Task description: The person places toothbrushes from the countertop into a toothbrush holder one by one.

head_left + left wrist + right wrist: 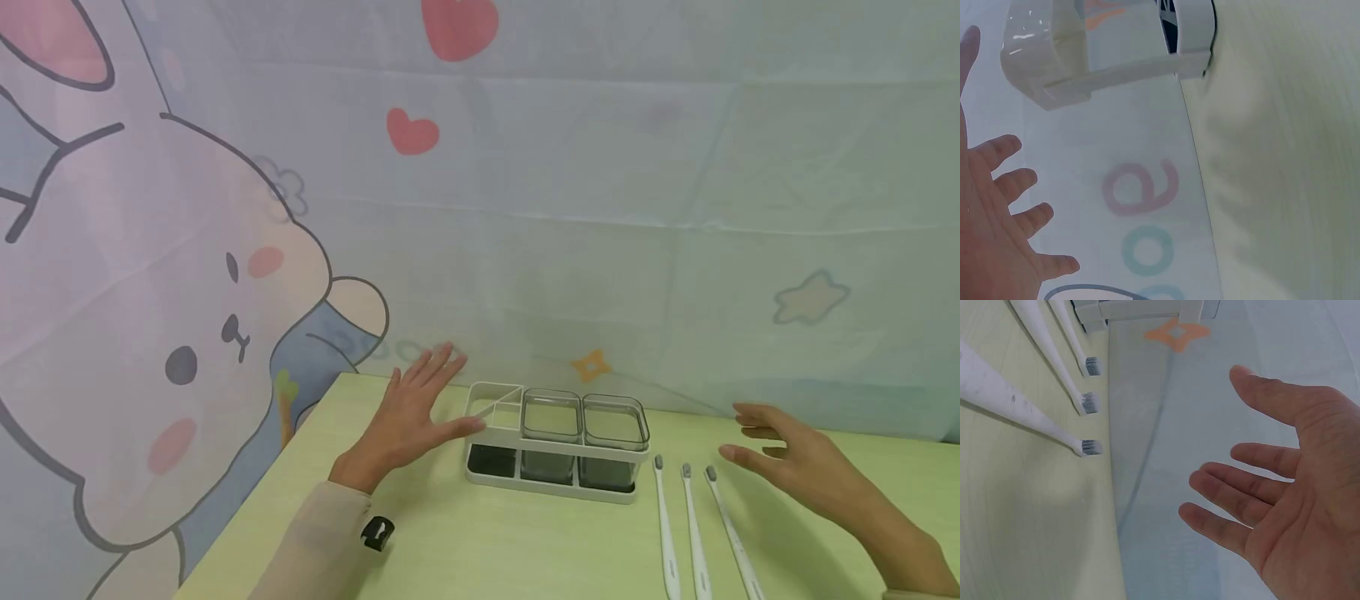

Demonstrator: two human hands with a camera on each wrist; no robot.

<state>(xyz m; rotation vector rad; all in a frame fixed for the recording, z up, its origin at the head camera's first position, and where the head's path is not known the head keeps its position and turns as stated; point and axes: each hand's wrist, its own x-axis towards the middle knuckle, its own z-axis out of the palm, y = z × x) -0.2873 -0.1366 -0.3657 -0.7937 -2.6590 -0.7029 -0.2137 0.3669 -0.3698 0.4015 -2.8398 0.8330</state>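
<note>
A white toothbrush holder [555, 492] with two clear cups [551, 414] and a divided section stands on the table. Beside its left end is my left hand [408, 421], fingers spread, its thumb tip overlapping the frame in the head view. In the left wrist view the holder's end [1066, 62] shows above that hand [997, 212], whose palm holds nothing. Three white toothbrushes [694, 533] with grey bristles lie side by side right of the holder. Over the table to their right hovers my right hand [802, 458], fingers loosely bent around nothing; the brush heads [1090, 403] point toward the backdrop.
The pale green table [427, 533] ends at a hanging fabric backdrop [570, 167] printed with a rabbit, hearts and a star. A black band [377, 532] is at the left sleeve.
</note>
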